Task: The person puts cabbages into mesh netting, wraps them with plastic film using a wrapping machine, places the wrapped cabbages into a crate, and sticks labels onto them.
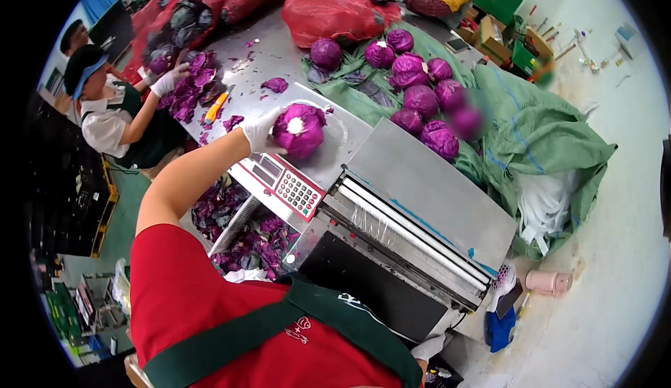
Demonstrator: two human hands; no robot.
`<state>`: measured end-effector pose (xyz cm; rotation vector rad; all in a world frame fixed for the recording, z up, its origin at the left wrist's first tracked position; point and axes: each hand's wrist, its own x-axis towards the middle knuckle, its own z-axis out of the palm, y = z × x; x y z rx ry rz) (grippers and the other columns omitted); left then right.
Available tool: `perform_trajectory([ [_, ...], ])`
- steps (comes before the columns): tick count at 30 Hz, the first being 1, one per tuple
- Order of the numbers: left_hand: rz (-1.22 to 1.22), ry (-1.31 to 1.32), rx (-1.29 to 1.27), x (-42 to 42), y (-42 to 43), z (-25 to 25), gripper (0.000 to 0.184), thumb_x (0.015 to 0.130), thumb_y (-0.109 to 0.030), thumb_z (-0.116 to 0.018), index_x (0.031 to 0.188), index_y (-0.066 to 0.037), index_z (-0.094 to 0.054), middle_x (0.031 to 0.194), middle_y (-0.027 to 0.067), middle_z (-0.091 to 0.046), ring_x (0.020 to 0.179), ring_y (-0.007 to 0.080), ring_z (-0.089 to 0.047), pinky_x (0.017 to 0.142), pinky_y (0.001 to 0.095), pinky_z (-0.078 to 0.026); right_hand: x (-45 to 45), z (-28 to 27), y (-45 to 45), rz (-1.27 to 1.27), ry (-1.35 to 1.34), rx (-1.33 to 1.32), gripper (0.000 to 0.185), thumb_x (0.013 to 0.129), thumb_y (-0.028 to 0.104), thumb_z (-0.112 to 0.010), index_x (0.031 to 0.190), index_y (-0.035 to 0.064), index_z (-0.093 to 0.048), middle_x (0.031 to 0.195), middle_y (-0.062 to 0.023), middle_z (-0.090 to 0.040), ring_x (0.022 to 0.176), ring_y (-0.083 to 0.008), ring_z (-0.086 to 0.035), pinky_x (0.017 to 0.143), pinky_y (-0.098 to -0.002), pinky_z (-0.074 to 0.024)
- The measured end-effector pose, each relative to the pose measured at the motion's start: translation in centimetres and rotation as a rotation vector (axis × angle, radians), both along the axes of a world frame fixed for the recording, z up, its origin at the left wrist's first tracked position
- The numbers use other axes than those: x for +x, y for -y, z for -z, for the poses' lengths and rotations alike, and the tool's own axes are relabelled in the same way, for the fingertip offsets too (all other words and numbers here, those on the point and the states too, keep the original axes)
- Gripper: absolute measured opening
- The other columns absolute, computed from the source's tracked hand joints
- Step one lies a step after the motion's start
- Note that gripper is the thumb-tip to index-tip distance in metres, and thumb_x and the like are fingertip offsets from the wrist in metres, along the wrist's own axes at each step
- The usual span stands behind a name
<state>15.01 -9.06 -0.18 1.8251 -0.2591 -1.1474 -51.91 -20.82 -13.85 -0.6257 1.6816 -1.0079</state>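
Note:
My left hand [261, 131], in a white glove, is closed against the side of a red cabbage [299, 131] whose pale cut stem faces up. The cabbage is over the metal plate of a weighing scale [297, 191] with a keypad; whether it rests on the plate is hard to tell. Low in the view, my right hand [429, 347], also in a white glove, shows only in part beside the apron, and its fingers are hidden. Close to it stands a film wrapping machine [412, 231] with clear film across its roller.
Several red cabbages [421, 100] lie on green sacking [517, 122]. An orange-handled knife [217, 106] sits among purple leaves. A crate of leaf scraps [262, 241] stands below the scale. Co-workers [115, 101] stand left and at the far side, near red mesh sacks [328, 11].

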Motion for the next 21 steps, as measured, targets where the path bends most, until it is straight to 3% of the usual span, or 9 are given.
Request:
perform_trajectory([
  [2,-0.443,-0.303,0.201,-1.3,2.0,-1.4,0.088,0.081,-0.059,-0.061,0.146,-0.009,-0.028,0.143,0.0205,-0.038,0.127,0.0354,-0.044,0.104,0.0494,-0.037,-0.7,-0.7,-0.1,-0.085,-0.050,0.036,0.039,0.094,0.024,-0.038,0.115,-0.0036,-0.058,0.111,-0.0112,-0.061,0.103,-0.0210,-0.057,0.091,-0.0319,-0.0444],
  [6,0.026,0.982,-0.189,6.3,2.6,8.0,0.050,0.094,-0.043,-0.052,0.126,-0.004,-0.055,0.125,0.0171,-0.056,0.115,0.0239,-0.054,0.098,0.0313,-0.042,-6.2,0.7,3.8,-0.326,-0.431,-0.337,0.034,0.092,0.015,-0.044,0.113,-0.0082,-0.057,0.112,-0.0161,-0.061,0.105,-0.0249,-0.056,0.093,-0.0342,-0.0421],
  [8,-0.410,0.079,-0.256,2.4,3.7,3.6,0.045,0.092,-0.044,-0.053,0.120,-0.009,-0.058,0.113,0.0127,-0.063,0.098,0.0242,-0.064,0.087,0.0384,-0.052,-3.6,-7.3,6.1,-0.402,-0.675,-0.389,0.028,0.092,0.010,-0.049,0.113,-0.0077,-0.057,0.111,-0.0166,-0.061,0.104,-0.0255,-0.056,0.093,-0.0352,-0.0422],
  [9,-0.442,0.112,-0.106,0.3,4.0,0.5,0.040,0.092,-0.043,-0.053,0.118,-0.013,-0.059,0.111,0.0092,-0.064,0.087,0.0199,-0.067,0.078,0.0382,-0.056,-3.3,-9.0,8.6,-0.397,-0.571,-0.456,0.026,0.093,0.011,-0.050,0.111,-0.0062,-0.059,0.110,-0.0147,-0.062,0.103,-0.0228,-0.056,0.093,-0.0334,-0.0426],
  [13,-0.215,-0.348,-0.501,4.0,2.3,5.0,0.067,0.096,-0.057,-0.037,0.145,-0.011,-0.031,0.141,0.0115,-0.043,0.122,0.0287,-0.051,0.095,0.0479,-0.049,1.0,-16.3,18.5,-0.551,-0.523,-0.750,0.019,0.092,0.007,-0.054,0.106,-0.0021,-0.062,0.105,-0.0112,-0.064,0.100,-0.0177,-0.058,0.091,-0.0289,-0.0435],
  [16,-0.437,-0.230,-0.212,-1.5,3.3,-0.2,0.090,0.075,-0.069,-0.060,0.139,-0.010,-0.037,0.129,0.0125,-0.049,0.119,0.0268,-0.053,0.090,0.0482,-0.051,6.7,-15.8,29.6,-0.740,-0.593,-0.905,0.022,0.089,0.009,-0.057,0.107,-0.0019,-0.062,0.101,-0.0151,-0.065,0.097,-0.0248,-0.059,0.090,-0.0325,-0.0438],
  [19,-0.298,-0.229,-0.434,3.0,1.3,7.8,0.080,0.077,-0.059,-0.065,0.137,-0.011,-0.041,0.135,0.0123,-0.047,0.115,0.0221,-0.056,0.100,0.0465,-0.045,11.3,-11.7,39.4,-0.913,-0.875,-0.897,0.029,0.091,0.014,-0.055,0.116,-0.0015,-0.060,0.111,-0.0175,-0.062,0.102,-0.0270,-0.057,0.091,-0.0354,-0.0436],
  [20,-0.530,-0.261,-0.411,-3.8,3.7,0.9,0.074,0.081,-0.059,-0.060,0.135,-0.011,-0.044,0.135,0.0129,-0.049,0.115,0.0221,-0.056,0.103,0.0477,-0.042,11.5,-6.5,45.4,-0.941,-1.083,-0.846,0.038,0.095,0.015,-0.049,0.130,0.0015,-0.049,0.131,-0.0194,-0.050,0.117,-0.0268,-0.050,0.099,-0.0363,-0.0408],
  [21,-0.596,-0.404,-0.389,-1.2,3.7,5.4,0.074,0.081,-0.061,-0.059,0.132,-0.009,-0.049,0.128,0.0139,-0.055,0.115,0.0262,-0.057,0.100,0.0526,-0.042,12.5,-4.4,47.7,-0.958,-1.215,-0.808,0.037,0.095,0.017,-0.048,0.129,0.0026,-0.050,0.129,-0.0188,-0.052,0.116,-0.0270,-0.051,0.099,-0.0350,-0.0413],
])
